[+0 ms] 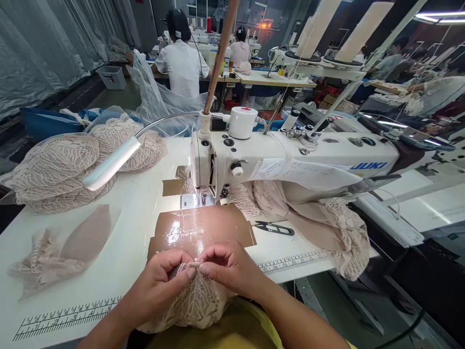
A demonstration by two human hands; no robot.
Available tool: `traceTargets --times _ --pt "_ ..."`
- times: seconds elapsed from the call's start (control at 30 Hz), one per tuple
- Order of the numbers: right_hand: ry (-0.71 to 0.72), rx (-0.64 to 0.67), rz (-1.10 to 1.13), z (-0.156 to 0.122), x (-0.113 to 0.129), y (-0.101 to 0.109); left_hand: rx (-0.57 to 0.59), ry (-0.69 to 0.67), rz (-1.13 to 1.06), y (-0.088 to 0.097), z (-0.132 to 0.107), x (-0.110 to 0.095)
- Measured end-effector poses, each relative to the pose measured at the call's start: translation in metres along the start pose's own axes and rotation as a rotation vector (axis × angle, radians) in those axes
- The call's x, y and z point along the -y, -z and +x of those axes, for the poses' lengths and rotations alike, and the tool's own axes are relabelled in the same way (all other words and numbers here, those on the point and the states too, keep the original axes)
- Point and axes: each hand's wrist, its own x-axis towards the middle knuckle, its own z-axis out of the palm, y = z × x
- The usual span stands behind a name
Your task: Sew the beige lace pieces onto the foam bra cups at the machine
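Observation:
My left hand (169, 278) and my right hand (228, 266) meet at the front edge of the table. Between thumb and fingers, both pinch the upper edge of a beige lace fabric piece (198, 300), which hangs down over my lap. Just beyond my hands, brown tape (203, 225) covers the table in front of the white sewing machine (236, 155). The needle area (221, 196) is partly hidden by the machine head. Black thread snips (274, 228) lie to the right of the tape.
Lace pieces (54, 165) are piled at the left, with a cup-shaped piece (87, 235) nearer. More lace fabric (341, 232) lies under the machine arm and over the right edge. A lamp (112, 165) reaches over the left side. Co-workers (181, 68) sit farther back.

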Motion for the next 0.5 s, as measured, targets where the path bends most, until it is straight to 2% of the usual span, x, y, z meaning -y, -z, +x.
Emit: traceTargets --times 0.13,0.27,0.4,0.5 --pt "-0.023 -0.005 0.015 0.001 0.002 0.003 0.059 0.010 -0.069 0.002 0.001 0.000" --pt "-0.030 0.049 0.127 0.002 0.003 0.007 0.109 0.029 -0.215 -0.003 0.005 0.000" --pt "-0.052 0.038 0.239 0.009 0.002 0.009 0.014 0.151 -0.541 -0.018 0.014 -0.002" --pt "-0.090 -0.044 0.278 0.013 0.004 0.018 -0.133 0.187 -0.611 -0.010 0.014 -0.005"
